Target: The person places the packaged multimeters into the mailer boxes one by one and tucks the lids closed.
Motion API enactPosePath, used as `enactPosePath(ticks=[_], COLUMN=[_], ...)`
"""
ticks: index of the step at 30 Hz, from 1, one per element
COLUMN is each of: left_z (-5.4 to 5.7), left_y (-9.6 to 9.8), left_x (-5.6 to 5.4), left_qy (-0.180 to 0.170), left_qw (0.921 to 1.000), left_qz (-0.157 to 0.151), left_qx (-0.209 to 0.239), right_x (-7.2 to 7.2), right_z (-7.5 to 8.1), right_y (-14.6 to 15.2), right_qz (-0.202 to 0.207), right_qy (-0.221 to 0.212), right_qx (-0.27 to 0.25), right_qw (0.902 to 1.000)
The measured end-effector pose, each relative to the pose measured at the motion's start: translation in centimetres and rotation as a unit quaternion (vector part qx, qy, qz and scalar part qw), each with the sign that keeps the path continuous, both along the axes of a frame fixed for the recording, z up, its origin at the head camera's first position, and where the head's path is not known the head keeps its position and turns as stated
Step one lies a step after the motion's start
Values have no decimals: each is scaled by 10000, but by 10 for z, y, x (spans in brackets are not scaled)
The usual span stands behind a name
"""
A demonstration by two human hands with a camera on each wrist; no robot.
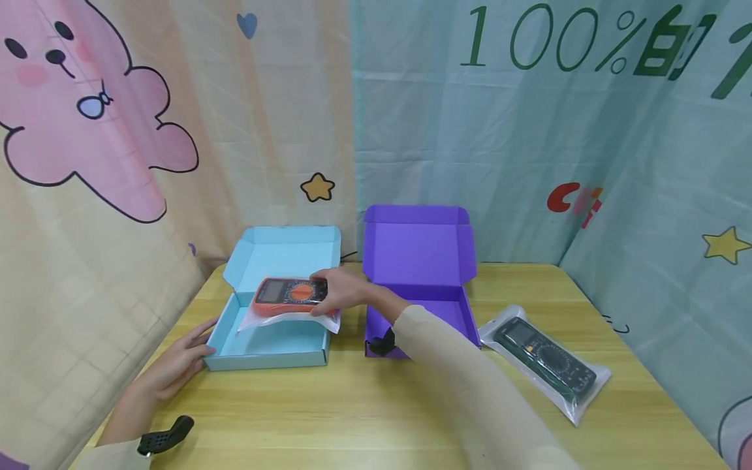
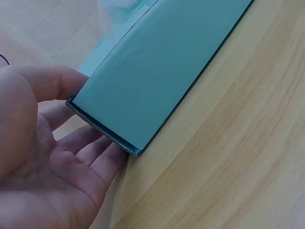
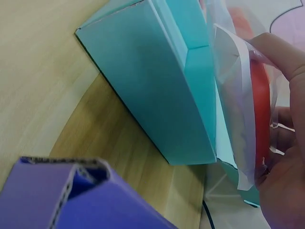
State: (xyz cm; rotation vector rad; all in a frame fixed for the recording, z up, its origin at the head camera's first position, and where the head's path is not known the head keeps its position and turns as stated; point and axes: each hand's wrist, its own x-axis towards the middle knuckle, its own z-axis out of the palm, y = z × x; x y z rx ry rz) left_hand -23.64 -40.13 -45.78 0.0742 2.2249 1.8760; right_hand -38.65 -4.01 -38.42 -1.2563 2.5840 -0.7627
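An orange-red multimeter in a clear bag is held tilted over the open light blue box. My right hand grips its right end, thumb on the near side; the right wrist view shows the bag's white underside above the box wall. At the box's near left corner, my left hand holds the side wall. In the left wrist view the thumb reaches over the rim while the other fingers lie along the outside, their tips partly hidden.
An open purple box stands right of the blue one, partly behind my right forearm. Farther right lies a dark green-black multimeter in a clear bag on the wooden table. Printed curtains hang behind the table.
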Motion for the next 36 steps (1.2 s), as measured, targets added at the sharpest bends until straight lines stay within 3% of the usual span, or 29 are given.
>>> enactPosePath(ticks=[11, 19, 23, 32, 36], left_z=[-1, -1, -1, -2, -3], left_y=[-6, -8, -9, -8, -8], left_x=[-1, -1, 0, 1, 3], left_qy=[172, 383, 379, 524, 517], left_qw=[9998, 9979, 9977, 9969, 9974], left_qz=[-85, -374, -383, -412, -334], left_qx=[-93, 371, 399, 408, 369], right_x=[2, 7, 9, 10, 12], right_z=[-11, -17, -24, -39, -43], right_y=[-22, -36, -42, -50, -54], right_qz=[247, 156, 228, 182, 100], right_qy=[-106, -183, -207, -157, 210], right_qx=[-50, 62, 154, 528, 1042], right_qw=[9996, 9997, 9994, 9983, 9943])
